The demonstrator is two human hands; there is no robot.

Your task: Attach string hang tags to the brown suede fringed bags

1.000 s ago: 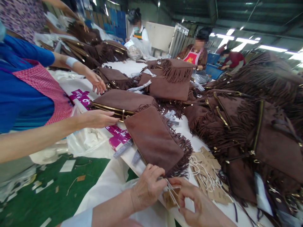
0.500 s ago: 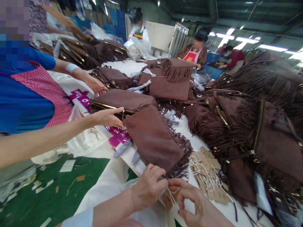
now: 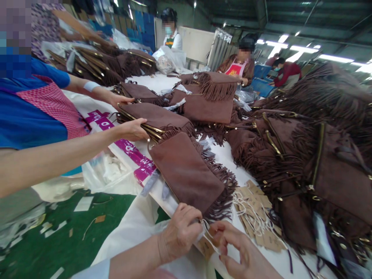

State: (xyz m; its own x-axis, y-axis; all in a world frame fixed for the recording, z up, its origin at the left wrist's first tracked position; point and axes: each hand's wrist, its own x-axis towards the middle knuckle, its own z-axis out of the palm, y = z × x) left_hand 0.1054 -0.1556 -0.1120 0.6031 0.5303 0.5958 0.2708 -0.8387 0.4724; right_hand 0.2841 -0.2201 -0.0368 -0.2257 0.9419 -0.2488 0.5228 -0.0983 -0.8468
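My left hand [image 3: 180, 232] pinches the near corner of a brown suede fringed bag [image 3: 186, 172] lying on the white table. Between both hands runs a thin white string tied to a brown paper tag [image 3: 207, 245]. My right hand [image 3: 236, 248] grips that string just right of the left hand, fingers curled. A loose heap of the same paper tags [image 3: 255, 209] with white strings lies just right of the bag.
A co-worker in blue with a pink apron reaches in from the left; one hand [image 3: 134, 130] lifts another fringed bag [image 3: 154, 116]. Heaped brown bags [image 3: 314, 155] cover the right side. Other people work at the far end. Green floor [image 3: 58, 240] lies below left.
The co-worker has lifted the edge of the bag behind mine and shifted it away. My hands stay at the bag's corner, working the tag string slightly lower.
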